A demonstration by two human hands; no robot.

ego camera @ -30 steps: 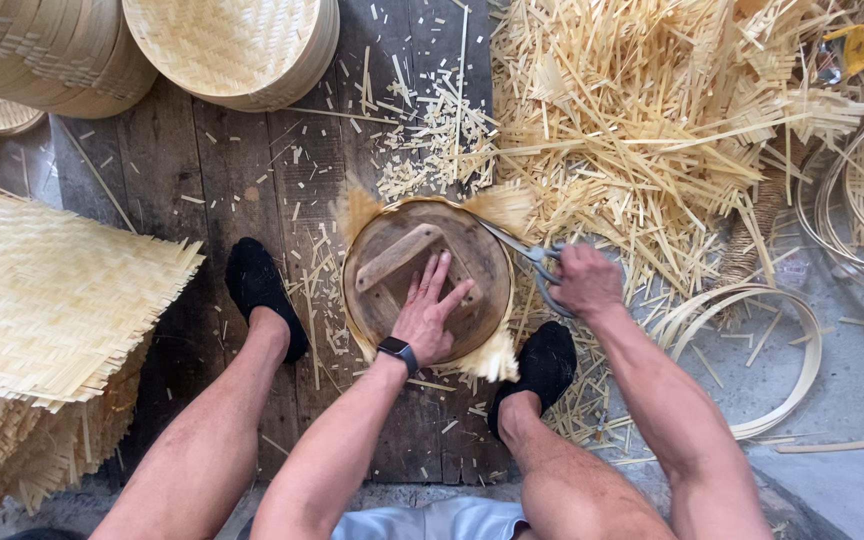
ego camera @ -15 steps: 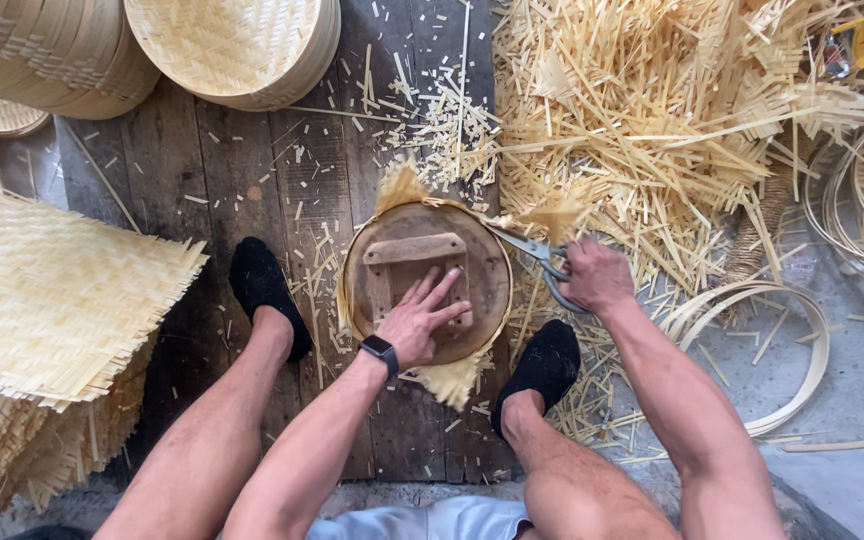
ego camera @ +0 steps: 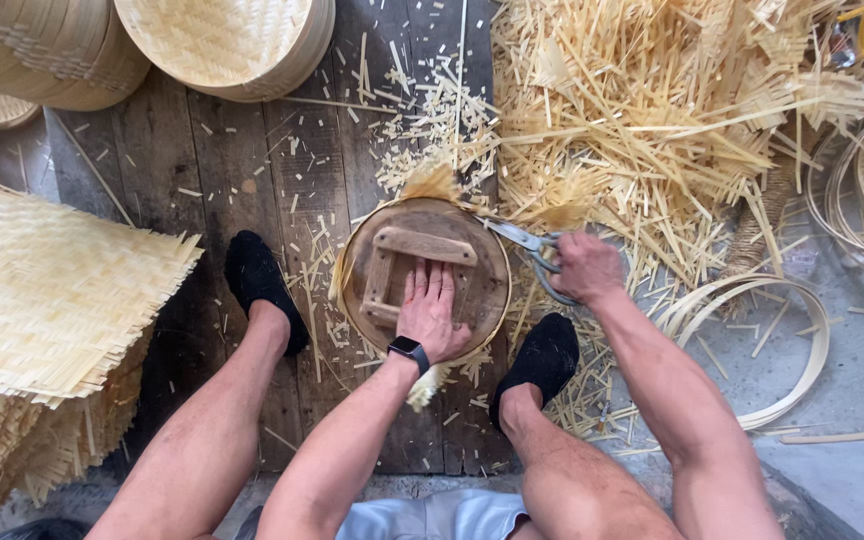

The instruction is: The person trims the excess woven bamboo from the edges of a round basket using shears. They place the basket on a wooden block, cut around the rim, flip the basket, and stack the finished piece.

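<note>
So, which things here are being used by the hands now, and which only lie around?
In use:
- round wooden form under the left hand
- woven bamboo mat under it
- scissors in the right hand

Lying about:
- bamboo offcuts
- woven mat stack
- finished trays
- bamboo hoops

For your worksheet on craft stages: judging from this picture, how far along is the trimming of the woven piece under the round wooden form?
Done: a big pile of offcuts lies nearby, and the form's left and lower-right rim look trimmed. In hand: the left hand presses the form flat while the right hand works scissors at the upper right edge. Left: frayed tufts at the top and bottom, and untrimmed woven sheets stacked at the left.
</note>
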